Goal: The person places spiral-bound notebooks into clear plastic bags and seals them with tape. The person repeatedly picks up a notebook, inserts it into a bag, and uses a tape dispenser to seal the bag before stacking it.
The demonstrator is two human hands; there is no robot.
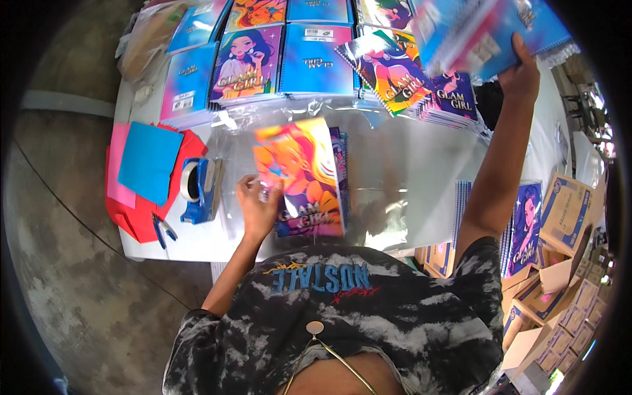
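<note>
My left hand [260, 203] is closed on the left edge of a spiral notebook [306, 174] with an orange and yellow illustrated cover. That notebook is slightly blurred and lies over another notebook [340, 155], whose purple edge shows at its right. At the upper right, my right arm is stretched far out. My right hand [520, 69] grips a blue and pink notebook [484, 49], thumb on top and the other fingers hidden; motion smears its left part. Below it sits a stack with a purple-covered notebook [454, 95], and a tilted notebook [392, 72] rests beside that.
Rows of stacked notebooks [317, 62] line the table's far side, with clear plastic film [395, 191] in front. At left are a blue tape dispenser [199, 189], red, pink and blue sheets [151, 161] and a small cutter [164, 230]. Cardboard boxes [565, 210] stand at right.
</note>
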